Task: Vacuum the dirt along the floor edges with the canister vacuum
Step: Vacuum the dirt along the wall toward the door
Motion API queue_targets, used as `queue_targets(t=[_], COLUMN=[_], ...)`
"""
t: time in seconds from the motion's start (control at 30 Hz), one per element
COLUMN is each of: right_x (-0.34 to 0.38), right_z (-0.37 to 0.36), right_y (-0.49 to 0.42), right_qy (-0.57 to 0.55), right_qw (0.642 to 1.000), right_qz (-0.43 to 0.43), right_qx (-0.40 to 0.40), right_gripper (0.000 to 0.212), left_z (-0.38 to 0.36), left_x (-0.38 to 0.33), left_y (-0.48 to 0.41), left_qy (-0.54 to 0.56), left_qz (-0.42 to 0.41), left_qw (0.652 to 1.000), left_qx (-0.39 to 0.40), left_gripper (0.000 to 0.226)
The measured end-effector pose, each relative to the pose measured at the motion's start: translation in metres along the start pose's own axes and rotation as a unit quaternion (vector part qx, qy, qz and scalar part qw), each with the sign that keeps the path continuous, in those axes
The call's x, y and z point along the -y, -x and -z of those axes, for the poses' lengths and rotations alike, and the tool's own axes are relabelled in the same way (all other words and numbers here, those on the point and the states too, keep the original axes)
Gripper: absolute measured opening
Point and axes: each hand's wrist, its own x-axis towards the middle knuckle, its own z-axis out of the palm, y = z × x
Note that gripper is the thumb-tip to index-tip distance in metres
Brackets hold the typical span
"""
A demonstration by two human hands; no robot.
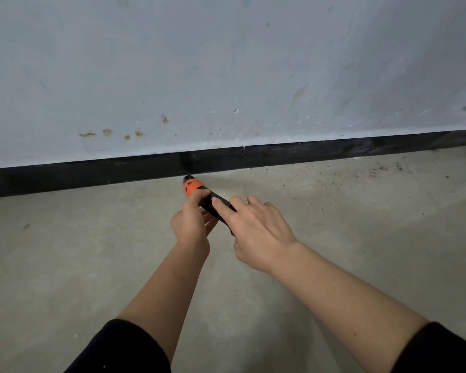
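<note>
Left hand (191,224), right hand (258,232) on wand (213,201); collar (192,186) marks perhaps symbols

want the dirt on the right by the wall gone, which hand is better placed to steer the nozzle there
Left, probably: the left hand grips the nozzle just behind its orange collar, near the tip. The right hand only rests straight fingers on it farther back.

Both bare forearms reach forward out of pushed-up black sleeves (124,348), the left hand (191,222) curling its fingers (201,195) around the vacuum wand (208,201) near its tip, the right hand (258,232) lying over it, fingers almost straight.
</note>
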Motion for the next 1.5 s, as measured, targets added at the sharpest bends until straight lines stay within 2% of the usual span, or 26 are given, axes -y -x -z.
queue_targets(t=[0.17, 0.4, 0.53, 0.83, 0.93, 1.17, 1.5], right_x=[0.003, -0.013, -0.022, -0.017, -0.021, -0.042, -0.062], right_z=[-0.001, 0.002, 0.003, 0.005, 0.006, 0.005, -0.005], right_y=[-0.005, 0.006, 0.014, 0.026, 0.025, 0.029, 0.028], right_qy=[0.000, 0.001, -0.009, -0.017, -0.017, 0.000, -0.006], right_qw=[1.000, 1.000, 0.999, 1.000, 1.000, 0.997, 0.995], right_qz=[-0.007, -0.029, -0.032, -0.004, -0.020, -0.071, -0.104], right_qx=[-0.005, 0.001, 0.006, 0.008, 0.004, 0.008, 0.001], right_gripper=[0.078, 0.079, 0.078, 0.075, 0.075, 0.077, 0.077], left_z=[0.004, -0.013, -0.024, -0.019, -0.023, -0.041, -0.065], left_x=[-0.004, 0.007, 0.016, 0.025, 0.025, 0.032, 0.039], left_y=[-0.007, 0.001, 0.013, 0.027, 0.026, 0.015, 0.000], left_qy=[-0.004, -0.010, -0.002, 0.031, 0.022, -0.049, -0.091], left_qz=[0.001, 0.013, 0.012, -0.002, 0.002, 0.011, 0.005], left_qw=[1.000, 0.999, 1.000, 0.999, 0.999, 0.995, 0.988], left_qx=[0.018, 0.036, 0.008, -0.044, -0.023, 0.083, 0.121], left_gripper=[0.027, 0.022, 0.014, 0.017, 0.017, 0.018, 0.016])
